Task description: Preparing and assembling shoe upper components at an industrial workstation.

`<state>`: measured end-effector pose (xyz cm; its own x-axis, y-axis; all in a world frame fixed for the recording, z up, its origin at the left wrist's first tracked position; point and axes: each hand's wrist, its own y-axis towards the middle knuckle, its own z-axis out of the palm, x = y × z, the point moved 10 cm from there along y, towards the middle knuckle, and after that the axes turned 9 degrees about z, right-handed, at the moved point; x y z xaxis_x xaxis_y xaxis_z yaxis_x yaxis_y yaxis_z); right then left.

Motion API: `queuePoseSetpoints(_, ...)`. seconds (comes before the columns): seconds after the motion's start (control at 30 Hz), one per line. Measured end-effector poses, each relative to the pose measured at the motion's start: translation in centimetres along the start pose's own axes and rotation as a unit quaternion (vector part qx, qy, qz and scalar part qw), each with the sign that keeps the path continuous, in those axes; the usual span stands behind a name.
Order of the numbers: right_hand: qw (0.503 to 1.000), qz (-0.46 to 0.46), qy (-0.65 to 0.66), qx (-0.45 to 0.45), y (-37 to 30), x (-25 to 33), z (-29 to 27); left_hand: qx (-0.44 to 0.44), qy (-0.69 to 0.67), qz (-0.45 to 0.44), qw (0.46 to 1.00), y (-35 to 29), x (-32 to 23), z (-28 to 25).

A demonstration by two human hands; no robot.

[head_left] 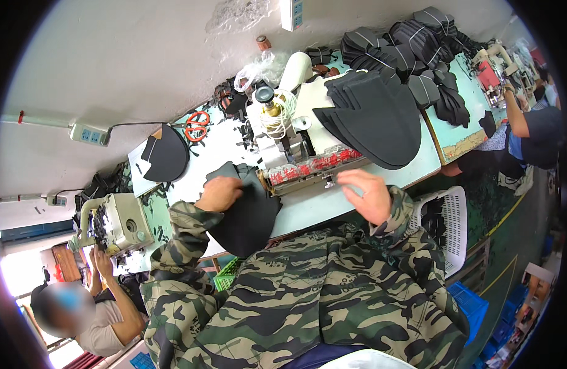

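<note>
My left hand [221, 194] lies on a black rounded fabric panel [246, 218] to the left of the sewing machine [289, 138]. Its fingers are curled together against the panel, whose lower end hangs past the table's front edge. Just in front of the machine's red-and-silver worn edge, my right hand [368, 195] hovers with fingers apart and nothing in it. Above that hand, a fanned stack of black rounded panels [382, 123] rests on the machine's bed. Beside the machine head, another dark panel [165, 154] lies on the left of the white table [219, 144].
Orange-handled scissors [197, 126] lie near the wall. Tied black bundles [412, 46] crowd the back right. A white basket [459, 227] stands at my right, a green crate [227, 273] below the table. Co-workers sit at machines left and far right.
</note>
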<state>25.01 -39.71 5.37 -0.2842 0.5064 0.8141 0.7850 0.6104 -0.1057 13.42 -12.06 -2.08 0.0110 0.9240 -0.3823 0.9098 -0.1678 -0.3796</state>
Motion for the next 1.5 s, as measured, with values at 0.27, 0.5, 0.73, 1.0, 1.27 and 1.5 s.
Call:
queuePoseSetpoints(0.27,0.903,0.158,0.287,0.276,-1.7,-3.5,8.0,0.004,-0.419,-0.023,0.908,3.5,-7.1,-3.4)
queuePoseSetpoints(0.5,0.982,0.106,0.129,0.093,-0.5,-0.8,7.8,-0.096,-0.113,-0.065,0.987,5.9,-5.4,-2.9)
queuePoseSetpoints(0.73,0.99,0.089,0.083,0.066,-0.9,1.0,7.5,-0.034,-0.157,-0.072,0.984,8.8,-4.1,-1.7)
queuePoseSetpoints(1.0,0.996,0.032,0.079,-0.002,-3.2,2.3,4.0,-0.067,-0.212,0.002,0.975,10.6,-4.7,-2.2)
queuePoseSetpoints(1.27,0.967,0.05,0.025,-0.247,-2.9,5.2,-11.7,-0.142,0.035,-0.14,0.979,2.7,5.8,-2.9)
queuePoseSetpoints(1.5,0.924,-0.045,-0.304,-0.23,1.2,-0.2,-8.7,-0.017,0.085,-0.147,0.985,-0.1,8.0,1.1)
